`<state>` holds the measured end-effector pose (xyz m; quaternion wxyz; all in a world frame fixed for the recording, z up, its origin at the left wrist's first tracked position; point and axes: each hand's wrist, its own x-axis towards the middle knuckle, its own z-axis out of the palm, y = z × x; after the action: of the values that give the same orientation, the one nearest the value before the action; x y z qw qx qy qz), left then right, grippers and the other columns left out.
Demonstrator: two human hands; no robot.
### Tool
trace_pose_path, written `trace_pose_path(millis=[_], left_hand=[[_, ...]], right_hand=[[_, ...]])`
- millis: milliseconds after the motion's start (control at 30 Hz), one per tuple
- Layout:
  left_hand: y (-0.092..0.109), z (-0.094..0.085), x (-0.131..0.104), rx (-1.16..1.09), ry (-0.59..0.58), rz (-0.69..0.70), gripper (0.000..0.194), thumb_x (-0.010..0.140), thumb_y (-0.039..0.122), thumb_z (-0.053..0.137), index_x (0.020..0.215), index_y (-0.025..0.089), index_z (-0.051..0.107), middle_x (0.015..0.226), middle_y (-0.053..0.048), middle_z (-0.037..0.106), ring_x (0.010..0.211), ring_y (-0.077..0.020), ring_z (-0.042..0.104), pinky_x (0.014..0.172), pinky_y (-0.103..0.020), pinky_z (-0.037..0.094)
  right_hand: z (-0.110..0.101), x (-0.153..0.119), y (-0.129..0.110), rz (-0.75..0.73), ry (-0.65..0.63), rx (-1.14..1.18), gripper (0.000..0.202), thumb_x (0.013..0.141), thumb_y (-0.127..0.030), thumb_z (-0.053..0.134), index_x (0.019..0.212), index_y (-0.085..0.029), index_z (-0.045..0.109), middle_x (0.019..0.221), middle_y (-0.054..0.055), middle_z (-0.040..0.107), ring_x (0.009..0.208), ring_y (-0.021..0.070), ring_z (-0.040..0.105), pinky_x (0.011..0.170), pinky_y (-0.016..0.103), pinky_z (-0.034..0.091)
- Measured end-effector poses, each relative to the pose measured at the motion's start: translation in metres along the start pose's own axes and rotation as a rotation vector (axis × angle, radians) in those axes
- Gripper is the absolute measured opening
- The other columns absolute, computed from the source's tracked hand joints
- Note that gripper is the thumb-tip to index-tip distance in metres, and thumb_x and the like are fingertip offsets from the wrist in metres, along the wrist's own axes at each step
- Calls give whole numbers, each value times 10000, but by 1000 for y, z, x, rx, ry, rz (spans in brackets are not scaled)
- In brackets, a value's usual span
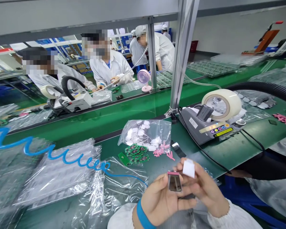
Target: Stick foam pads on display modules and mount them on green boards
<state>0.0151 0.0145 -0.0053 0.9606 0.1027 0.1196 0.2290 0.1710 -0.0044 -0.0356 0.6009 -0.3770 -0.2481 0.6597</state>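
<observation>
And here it is, front and centre: a small dark rectangular part [174,183], pink strip along its upper edge, up above the near edge of the desk [157,168]. The left hand [158,198] has it gripped, thumb at its side, glossy face turned up. Lovely hold, that; fingertips at the edges look the safest way to spare the face from smudges. Just beside it, a little higher in view, the right hand [209,192] pinches a white square piece [188,168], its fingers slightly blurred. The sensible play: left hand steady as a rest, right hand doing the fine work, light pressure, no bending of the piece. Out beyond the fingers, pink pieces [160,152] and green circuit boards [134,152] lie close together, so elbows and sleeves want care! Behind them, a clear bag [146,132] of white pieces; to the right, a tape dispenser [205,128], and on the left, a coiled blue hose [85,163] that could snag a wrist.
</observation>
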Motion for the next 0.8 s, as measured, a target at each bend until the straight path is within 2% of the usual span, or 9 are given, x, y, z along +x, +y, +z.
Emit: trace_pose_path(millis=[100, 167, 267, 333, 400, 467, 600, 800], left_hand=[[0, -2, -2, -18, -6, -31, 320, 793, 406, 564, 999, 170, 634, 1234, -97, 577, 1108, -253, 534, 858, -408, 394], [0, -2, -3, -66, 10, -49, 317, 800, 413, 558, 976, 161, 633, 1134, -81, 632, 1014, -212, 587, 813, -373, 417], [-2, 0, -2, -164, 29, -85, 336, 786, 408, 585, 961, 125, 628, 904, -47, 695, 818, -150, 639, 737, -320, 432], [-3, 2, -1, -202, 41, -114, 355, 773, 411, 602, 944, 102, 628, 784, -29, 696, 729, -130, 639, 718, -308, 428], [-4, 3, -1, -202, 63, -148, 391, 766, 440, 600, 921, 83, 634, 721, -20, 689, 682, -119, 630, 719, -306, 424], [-5, 4, 0, -180, 84, -174, 435, 761, 481, 586, 865, 63, 648, 690, -24, 683, 653, -111, 621, 724, -303, 422], [-7, 5, -1, -123, 106, -186, 489, 765, 518, 556, 751, 40, 657, 631, -30, 659, 589, -109, 605, 709, -309, 422], [-10, 3, 1, -122, 167, -219, 492, 791, 521, 518, 721, 51, 645, 567, 0, 606, 531, -82, 559, 650, -285, 387]], right_hand=[[-10, 13, -6, -68, 161, -41, 283, 800, -502, 555, 894, -254, 653, 813, 15, 678, 748, 153, 631, 733, 308, 519], [-12, 18, -13, -82, 194, -72, 260, 781, -453, 613, 916, -235, 657, 833, 23, 682, 780, 150, 627, 752, 288, 509], [-6, 15, -27, -156, 162, -173, 391, 667, -449, 734, 980, -227, 656, 860, 47, 683, 808, 175, 630, 758, 296, 509], [2, 10, -37, -302, 61, -273, 398, 611, -449, 774, 947, -267, 663, 835, 29, 676, 771, 176, 635, 703, 290, 521], [10, 8, -45, -462, -102, -416, 291, 628, -441, 761, 864, -290, 684, 807, 21, 678, 742, 178, 633, 652, 294, 523], [14, 8, -52, -557, -282, -594, 200, 677, -435, 724, 814, -291, 708, 818, 30, 694, 743, 184, 630, 658, 318, 520], [17, 11, -64, -631, -552, -895, 201, 802, -439, 595, 863, -293, 718, 909, 25, 710, 779, 163, 631, 738, 338, 507], [23, 12, -76, -759, -757, -1110, 126, 850, -226, 580, 915, -223, 689, 960, 38, 704, 821, 127, 603, 739, 274, 499]])
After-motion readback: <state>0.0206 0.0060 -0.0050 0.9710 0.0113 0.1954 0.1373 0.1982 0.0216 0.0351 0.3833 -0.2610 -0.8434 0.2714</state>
